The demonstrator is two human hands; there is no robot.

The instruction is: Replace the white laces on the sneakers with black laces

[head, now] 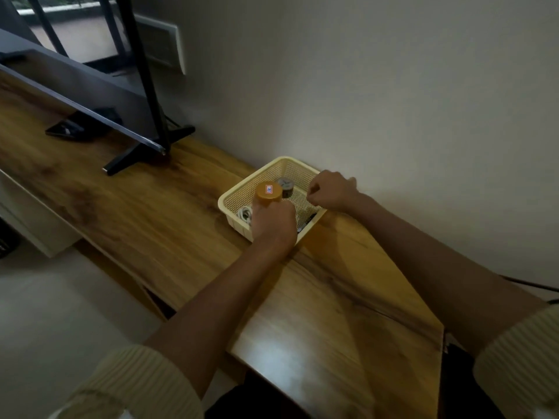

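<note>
I see the left hand [273, 220] wrapped round an orange-lidded jar [268, 191], holding it upright over the cream mesh basket [239, 193] on the wooden desk [151, 207]. The right hand [331, 192] hovers over the basket's far side with its fingers curled; I cannot tell whether they pinch anything. A white coil [245, 213], lace or cable, lies in the basket's left corner, just beside the left hand.

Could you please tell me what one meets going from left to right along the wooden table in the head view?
Flat black device, black angled stand foot, coiled white cable, orange-lidded round jar, right hand.
</note>
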